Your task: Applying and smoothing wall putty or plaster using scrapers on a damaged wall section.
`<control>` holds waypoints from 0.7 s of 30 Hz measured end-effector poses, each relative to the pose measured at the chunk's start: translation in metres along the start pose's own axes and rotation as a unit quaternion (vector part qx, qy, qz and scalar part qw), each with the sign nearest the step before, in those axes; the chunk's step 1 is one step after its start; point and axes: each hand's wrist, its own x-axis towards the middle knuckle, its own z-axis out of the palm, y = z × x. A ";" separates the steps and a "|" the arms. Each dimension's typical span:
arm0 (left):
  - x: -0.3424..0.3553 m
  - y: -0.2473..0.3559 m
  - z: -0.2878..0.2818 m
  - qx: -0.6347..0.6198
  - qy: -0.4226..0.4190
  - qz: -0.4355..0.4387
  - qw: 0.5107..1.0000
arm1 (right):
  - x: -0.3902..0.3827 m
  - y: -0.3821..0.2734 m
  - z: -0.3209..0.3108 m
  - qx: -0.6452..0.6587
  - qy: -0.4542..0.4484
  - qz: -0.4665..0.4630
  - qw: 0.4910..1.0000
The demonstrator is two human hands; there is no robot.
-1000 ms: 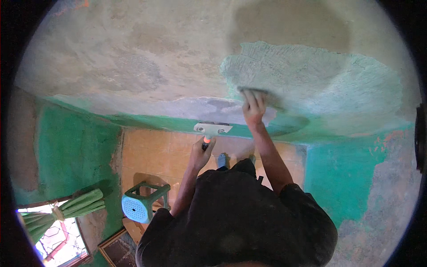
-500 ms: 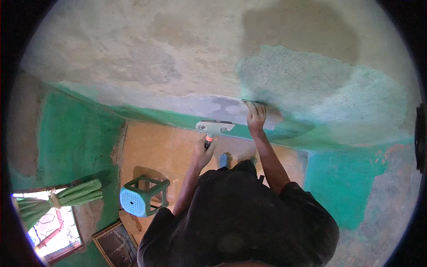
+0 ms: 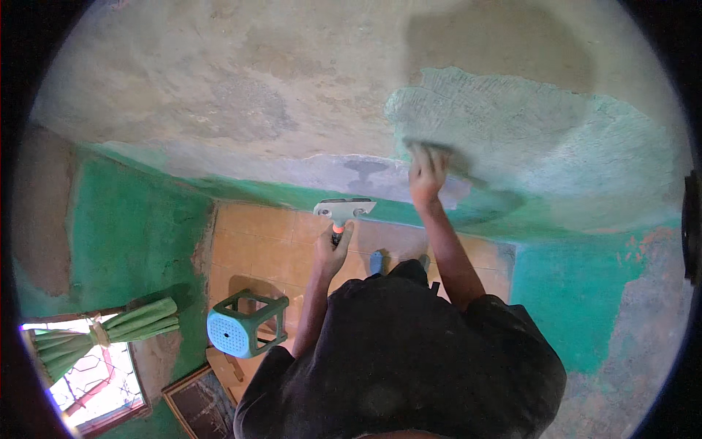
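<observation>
My left hand [image 3: 333,250] is closed round the dark handle of a wide scraper [image 3: 344,209], which has a pale head, a dark blade edge and an orange ring. The scraper is held upright, in front of the wall's lower part. Farther up and to the right, my right hand [image 3: 428,175] is at the wall [image 3: 292,88], fingers bent together over a thin dark-edged thing whose kind I cannot make out. Around its fingertips the wall is patchy: rough pale-green paint [image 3: 497,110] to the right, bare grey-beige plaster to the left.
A blue-and-green plastic stool [image 3: 245,325] lies tipped on the orange tiled floor [image 3: 256,252] at my left. Beyond it are a framed picture [image 3: 199,410], a window [image 3: 102,388] and a tied green curtain [image 3: 139,322]. Green side walls [image 3: 563,307] stand on both sides.
My right hand has moved a little up and right along the wall. The scraper in my left hand has shifted slightly left, while the whole view has turned a little.
</observation>
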 end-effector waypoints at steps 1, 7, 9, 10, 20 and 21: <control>0.000 0.000 0.001 0.002 -0.003 0.004 1.000 | -0.035 0.010 0.008 -0.004 -0.022 0.012 1.000; -0.006 -0.007 -0.001 -0.023 -0.024 0.039 0.999 | -0.047 0.023 -0.001 0.018 -0.040 0.032 0.999; -0.004 -0.005 -0.004 -0.010 -0.035 0.004 0.999 | -0.011 0.020 -0.008 0.004 0.046 0.026 0.999; -0.004 -0.005 -0.005 -0.009 -0.039 0.004 0.999 | 0.009 0.016 -0.013 0.000 0.045 0.028 0.999; -0.004 0.027 -0.004 -0.069 -0.097 0.053 0.991 | -0.034 -0.018 -0.029 -0.004 0.027 0.100 0.995; -0.004 0.032 -0.002 -0.088 -0.103 0.067 0.988 | -0.032 -0.017 -0.031 -0.005 0.030 0.097 0.995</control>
